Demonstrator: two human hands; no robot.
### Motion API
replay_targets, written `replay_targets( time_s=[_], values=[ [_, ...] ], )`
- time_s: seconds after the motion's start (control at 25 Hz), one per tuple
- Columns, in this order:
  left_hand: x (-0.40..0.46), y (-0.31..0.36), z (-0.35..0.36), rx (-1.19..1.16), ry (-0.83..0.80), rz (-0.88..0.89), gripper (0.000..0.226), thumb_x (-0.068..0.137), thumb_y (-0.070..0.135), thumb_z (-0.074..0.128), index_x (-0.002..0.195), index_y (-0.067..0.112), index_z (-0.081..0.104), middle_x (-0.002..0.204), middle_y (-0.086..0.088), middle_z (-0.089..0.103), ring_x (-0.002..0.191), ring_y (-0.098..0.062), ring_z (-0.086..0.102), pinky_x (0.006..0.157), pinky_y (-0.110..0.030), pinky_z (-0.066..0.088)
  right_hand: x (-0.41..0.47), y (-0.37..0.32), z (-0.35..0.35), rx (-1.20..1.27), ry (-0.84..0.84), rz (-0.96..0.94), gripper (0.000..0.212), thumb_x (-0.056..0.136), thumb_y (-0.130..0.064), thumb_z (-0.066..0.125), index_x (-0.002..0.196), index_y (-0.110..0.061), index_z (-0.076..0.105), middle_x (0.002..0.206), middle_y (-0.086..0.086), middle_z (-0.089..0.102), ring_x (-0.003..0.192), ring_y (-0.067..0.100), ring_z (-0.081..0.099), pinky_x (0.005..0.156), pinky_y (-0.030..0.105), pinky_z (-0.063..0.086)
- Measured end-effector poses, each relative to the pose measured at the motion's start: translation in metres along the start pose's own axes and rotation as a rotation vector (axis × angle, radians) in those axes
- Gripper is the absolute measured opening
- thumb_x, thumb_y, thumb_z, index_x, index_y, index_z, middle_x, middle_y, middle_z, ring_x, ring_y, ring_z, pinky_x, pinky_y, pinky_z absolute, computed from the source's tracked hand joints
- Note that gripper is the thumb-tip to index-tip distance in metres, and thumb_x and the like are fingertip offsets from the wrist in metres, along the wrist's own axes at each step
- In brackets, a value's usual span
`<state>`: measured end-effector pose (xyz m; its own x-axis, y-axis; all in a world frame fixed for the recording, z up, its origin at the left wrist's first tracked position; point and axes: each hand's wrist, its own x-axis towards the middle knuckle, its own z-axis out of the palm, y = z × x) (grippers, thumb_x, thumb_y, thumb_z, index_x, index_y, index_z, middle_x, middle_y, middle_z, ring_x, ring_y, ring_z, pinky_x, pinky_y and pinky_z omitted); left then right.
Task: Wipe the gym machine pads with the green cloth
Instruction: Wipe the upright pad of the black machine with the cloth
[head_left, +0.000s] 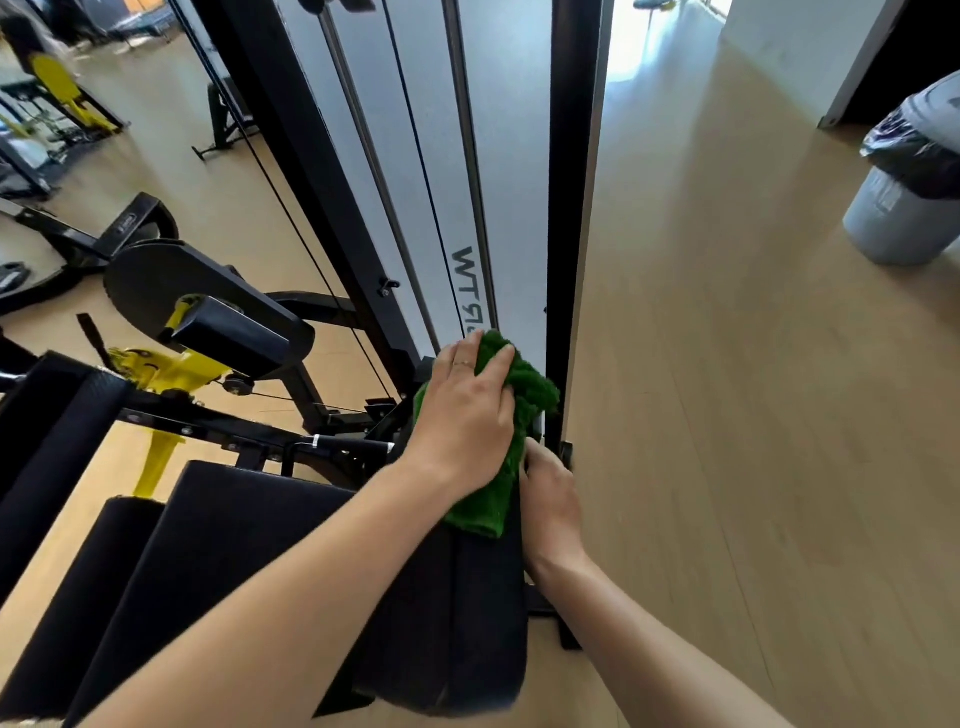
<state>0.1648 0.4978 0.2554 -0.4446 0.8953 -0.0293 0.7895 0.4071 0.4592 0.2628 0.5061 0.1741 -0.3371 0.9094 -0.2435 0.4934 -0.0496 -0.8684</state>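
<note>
1. Left hand (465, 415) lying on top of the green cloth (498, 441), fingers curled over it and gripping, a ring on one finger.
2. Cloth bunched up at the far top end of a black pad (457, 613), right up against the black upright post (571, 208) of the machine. Lower edge of the cloth hanging onto the pad.
3. Right hand (550, 499) just beside the cloth, on the pad's right edge, fingers tucked toward the pad. Can't tell whether gripping the pad or only touching.
4. More black pads to the left: a long flat one (208, 561) and a roller pad (78, 587) next to it.
5. Yellow bracket (171, 364) and a black weight cover behind those.
6. Grey bin (904, 208) with a black liner well off to the right on the wood floor (753, 415).
</note>
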Motion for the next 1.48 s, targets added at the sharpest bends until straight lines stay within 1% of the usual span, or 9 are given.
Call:
replay_targets(
  time_s=[0.16, 0.32, 0.44, 0.56, 0.68, 0.8, 0.92, 1.2, 1.48],
  values=[
    [0.063, -0.01, 0.006, 0.017, -0.018, -0.026, 0.041, 0.103, 0.023, 0.034, 0.125, 0.007, 0.065, 0.137, -0.016, 0.057, 0.129, -0.032, 0.047, 0.11, -0.041, 0.036, 0.005, -0.002, 0.0, -0.007, -0.008, -0.029, 0.042, 0.106, -0.032, 0.036, 0.065, -0.025, 0.04, 0.076, 0.004, 0.058, 0.071, 0.02, 0.052, 0.062, 0.038, 0.039],
    [0.092, -0.01, -0.007, -0.024, -0.165, -0.24, 0.025, 0.098, 0.02, 0.037, 0.082, 0.011, 0.054, 0.114, -0.018, 0.063, 0.083, -0.025, 0.053, 0.066, -0.034, 0.036, 0.001, -0.006, -0.003, 0.012, -0.009, 0.011, 0.043, 0.104, -0.035, 0.034, 0.063, -0.025, 0.041, 0.079, 0.005, 0.06, 0.073, 0.023, 0.054, 0.067, 0.041, 0.044],
    [0.062, -0.005, -0.008, -0.067, -0.074, -0.175, 0.029, 0.102, 0.021, 0.036, 0.102, 0.007, 0.062, 0.127, -0.017, 0.058, 0.113, -0.032, 0.054, 0.092, -0.039, 0.041, -0.011, -0.004, -0.005, 0.005, -0.008, -0.015, 0.044, 0.105, -0.036, 0.033, 0.062, -0.026, 0.038, 0.08, 0.006, 0.06, 0.073, 0.023, 0.052, 0.065, 0.038, 0.04],
    [-0.017, -0.001, -0.005, -0.206, 0.044, -0.046, 0.043, 0.105, 0.018, 0.038, 0.145, 0.016, 0.051, 0.162, -0.004, 0.032, 0.151, -0.023, 0.023, 0.127, -0.038, 0.017, -0.021, -0.003, -0.006, 0.009, -0.019, -0.013, 0.04, 0.105, -0.035, 0.033, 0.07, -0.021, 0.047, 0.084, 0.009, 0.062, 0.078, 0.026, 0.057, 0.068, 0.043, 0.047],
    [-0.109, 0.004, 0.001, -0.335, 0.071, -0.022, 0.048, 0.107, 0.021, 0.039, 0.153, 0.033, 0.043, 0.168, 0.02, 0.01, 0.155, -0.001, 0.003, 0.127, -0.03, 0.006, -0.026, -0.002, -0.007, 0.082, -0.052, 0.015, 0.029, 0.099, -0.032, 0.041, 0.091, -0.015, 0.062, 0.095, 0.01, 0.067, 0.09, 0.031, 0.064, 0.079, 0.051, 0.054],
    [-0.137, 0.005, 0.003, -0.441, 0.044, -0.048, 0.051, 0.107, 0.019, 0.042, 0.153, 0.04, 0.039, 0.165, 0.032, 0.007, 0.152, 0.009, 0.001, 0.124, -0.023, 0.007, -0.028, -0.001, -0.008, 0.286, -0.052, 0.137, 0.032, 0.078, -0.039, 0.046, 0.091, -0.017, 0.066, 0.095, 0.012, 0.07, 0.092, 0.037, 0.066, 0.084, 0.055, 0.054],
    [-0.091, 0.007, -0.002, -0.448, 0.041, -0.069, 0.051, 0.108, 0.017, 0.04, 0.156, 0.034, 0.038, 0.168, 0.022, 0.009, 0.155, 0.002, 0.004, 0.128, -0.028, 0.009, -0.013, -0.001, -0.007, 0.178, -0.056, 0.047, 0.021, 0.093, -0.029, 0.048, 0.086, -0.016, 0.062, 0.093, 0.013, 0.067, 0.089, 0.034, 0.065, 0.079, 0.048, 0.054],
    [0.036, -0.005, -0.006, -0.359, 0.042, -0.165, 0.049, 0.107, 0.017, 0.035, 0.156, 0.017, 0.039, 0.162, -0.005, 0.034, 0.152, -0.019, 0.025, 0.124, -0.031, 0.014, 0.01, 0.001, 0.002, 0.027, -0.013, -0.027, 0.044, 0.106, -0.03, 0.035, 0.061, -0.027, 0.036, 0.076, 0.004, 0.055, 0.069, 0.018, 0.046, 0.062, 0.035, 0.034],
    [-0.03, 0.007, -0.009, -0.35, 0.068, -0.148, 0.052, 0.107, 0.015, 0.037, 0.159, 0.02, 0.032, 0.168, -0.006, 0.023, 0.155, -0.023, 0.019, 0.128, -0.037, 0.013, -0.014, -0.002, -0.007, 0.059, -0.068, -0.054, 0.041, 0.106, -0.029, 0.034, 0.07, -0.019, 0.048, 0.08, 0.011, 0.061, 0.076, 0.027, 0.052, 0.068, 0.042, 0.039]
  ],
)
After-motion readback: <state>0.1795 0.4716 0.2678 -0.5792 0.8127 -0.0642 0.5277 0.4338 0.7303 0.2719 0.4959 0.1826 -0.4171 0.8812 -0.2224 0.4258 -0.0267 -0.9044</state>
